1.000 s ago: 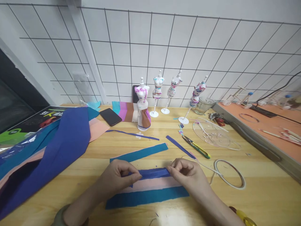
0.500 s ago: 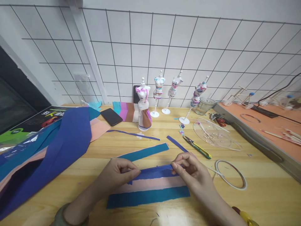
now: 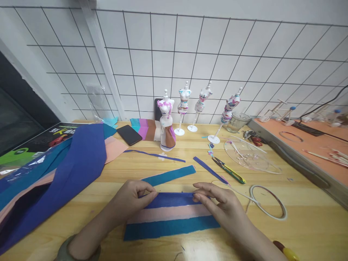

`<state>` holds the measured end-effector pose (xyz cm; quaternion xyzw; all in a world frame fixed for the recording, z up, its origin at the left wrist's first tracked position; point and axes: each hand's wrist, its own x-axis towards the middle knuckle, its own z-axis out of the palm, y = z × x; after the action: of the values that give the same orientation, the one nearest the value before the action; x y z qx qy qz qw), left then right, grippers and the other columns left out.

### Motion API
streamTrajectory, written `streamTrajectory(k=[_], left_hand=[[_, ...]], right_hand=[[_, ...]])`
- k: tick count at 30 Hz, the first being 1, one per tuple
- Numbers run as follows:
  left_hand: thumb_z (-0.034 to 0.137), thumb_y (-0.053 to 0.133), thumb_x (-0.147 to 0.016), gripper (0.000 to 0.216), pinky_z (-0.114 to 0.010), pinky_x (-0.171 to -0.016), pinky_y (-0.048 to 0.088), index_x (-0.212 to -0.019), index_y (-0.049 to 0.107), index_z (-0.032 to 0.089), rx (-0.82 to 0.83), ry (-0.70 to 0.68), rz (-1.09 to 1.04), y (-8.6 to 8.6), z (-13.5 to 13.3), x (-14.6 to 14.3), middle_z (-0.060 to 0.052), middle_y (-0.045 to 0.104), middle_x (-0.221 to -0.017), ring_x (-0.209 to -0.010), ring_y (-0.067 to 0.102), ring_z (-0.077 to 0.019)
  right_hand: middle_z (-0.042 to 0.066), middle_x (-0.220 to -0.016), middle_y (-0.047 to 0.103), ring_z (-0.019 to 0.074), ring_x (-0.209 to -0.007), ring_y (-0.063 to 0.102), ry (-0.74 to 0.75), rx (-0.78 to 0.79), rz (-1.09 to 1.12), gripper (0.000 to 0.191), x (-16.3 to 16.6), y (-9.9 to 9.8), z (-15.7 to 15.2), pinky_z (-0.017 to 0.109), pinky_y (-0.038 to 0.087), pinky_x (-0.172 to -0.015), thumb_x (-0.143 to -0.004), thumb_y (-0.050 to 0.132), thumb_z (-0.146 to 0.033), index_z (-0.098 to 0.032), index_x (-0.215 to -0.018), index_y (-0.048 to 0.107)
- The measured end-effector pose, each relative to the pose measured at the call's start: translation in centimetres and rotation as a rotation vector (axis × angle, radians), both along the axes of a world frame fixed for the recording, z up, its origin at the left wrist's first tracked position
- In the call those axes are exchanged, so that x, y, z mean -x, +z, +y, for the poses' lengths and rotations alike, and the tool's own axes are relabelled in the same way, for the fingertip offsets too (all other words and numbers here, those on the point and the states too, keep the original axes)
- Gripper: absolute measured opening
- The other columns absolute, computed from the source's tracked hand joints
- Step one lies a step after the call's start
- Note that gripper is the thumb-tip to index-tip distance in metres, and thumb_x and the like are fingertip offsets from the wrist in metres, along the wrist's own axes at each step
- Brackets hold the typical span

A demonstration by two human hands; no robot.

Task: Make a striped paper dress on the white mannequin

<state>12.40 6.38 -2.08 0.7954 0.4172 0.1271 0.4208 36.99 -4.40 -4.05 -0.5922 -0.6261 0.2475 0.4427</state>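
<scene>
A striped cloth piece [image 3: 171,214] with dark blue, pink and teal bands lies flat on the wooden table [image 3: 299,235] in front of me. My left hand [image 3: 133,199] pinches the left end of its dark blue top band. At the right end of that band my right hand [image 3: 217,201] pinches the cloth with thumb and fingers. A loose teal strip [image 3: 168,175] lies just beyond my hands.
A heap of blue, teal and pink fabric [image 3: 54,170] covers the left. Several small dress-form mannequins [image 3: 166,121] stand at the back by a black phone [image 3: 129,135]. Thread snips [image 3: 230,171], a clear plate [image 3: 251,157] and a white ring [image 3: 268,201] lie to the right.
The dark blue band was folded narrow and lifted between my hands; now it is spread flat and wider. Both hands have moved slightly away from me.
</scene>
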Motion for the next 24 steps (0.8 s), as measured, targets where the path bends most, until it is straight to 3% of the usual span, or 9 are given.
streamTrajectory(k=[3,7,10,14,20,24], left_hand=[[0.044,0.05,-0.083,0.035,-0.023,-0.053,0.033,-0.068,0.069,0.019,-0.109,-0.023,0.051,0.0,0.3,0.0,0.004,0.047,-0.051,-0.054,0.044,-0.0129],[0.036,0.048,-0.086,0.029,-0.026,-0.065,0.041,-0.072,0.069,0.019,-0.26,-0.065,0.11,0.0,1.1,0.3,-0.001,0.066,-0.07,-0.07,0.058,-0.0175],[0.032,0.049,-0.086,0.025,-0.034,-0.075,0.045,-0.089,0.069,0.017,-0.451,-0.06,0.182,0.0,1.3,0.7,-0.007,0.07,-0.087,-0.086,0.061,-0.0242],[0.036,0.054,-0.085,0.037,-0.043,-0.088,0.046,-0.112,0.062,0.013,-0.706,-0.07,0.144,0.0,0.3,0.5,-0.014,0.067,-0.112,-0.105,0.058,-0.0303],[0.029,0.051,-0.089,0.026,-0.031,-0.083,0.052,-0.108,0.062,0.015,-0.749,-0.24,-0.091,-1.2,-2.8,-1.5,-0.009,0.073,-0.1,-0.094,0.066,-0.0212],[0.021,0.048,-0.091,0.021,-0.028,-0.073,0.053,-0.106,0.061,0.016,-0.763,-0.223,-0.239,-2.1,-3.2,-2.2,-0.006,0.074,-0.09,-0.081,0.068,-0.0177]], right_hand=[[0.004,-0.074,0.075,0.0187,-0.067,0.071,0.023,-0.049,-0.08,0.018,0.0,0.0,-0.1,0.029,0.058,-0.062,-0.085,0.06,-0.027,-0.02,-0.101,0.066],[0.006,-0.079,0.075,0.0197,-0.071,0.071,0.034,-0.099,-0.188,0.018,0.2,-0.1,-0.3,0.031,0.058,-0.068,-0.086,0.06,-0.026,-0.019,-0.102,0.066],[0.007,-0.088,0.075,0.0199,-0.076,0.071,0.046,-0.107,-0.254,0.018,0.5,0.1,-0.5,0.031,0.058,-0.07,-0.088,0.057,-0.025,-0.019,-0.103,0.064],[0.006,-0.092,0.074,0.019,-0.08,0.07,0.128,-0.186,-0.357,0.017,1.0,0.8,-0.7,0.03,0.057,-0.071,-0.092,0.051,-0.02,-0.021,-0.105,0.061],[0.006,-0.096,0.072,0.0182,-0.086,0.068,0.176,-0.281,-0.472,0.022,1.3,1.4,-1.3,0.028,0.055,-0.076,-0.091,0.051,-0.015,-0.022,-0.113,0.054],[0.007,-0.093,0.072,0.0183,-0.084,0.068,0.178,-0.36,-0.465,0.02,1.3,1.3,-1.5,0.028,0.055,-0.074,-0.094,0.046,-0.017,-0.019,-0.112,0.055]])
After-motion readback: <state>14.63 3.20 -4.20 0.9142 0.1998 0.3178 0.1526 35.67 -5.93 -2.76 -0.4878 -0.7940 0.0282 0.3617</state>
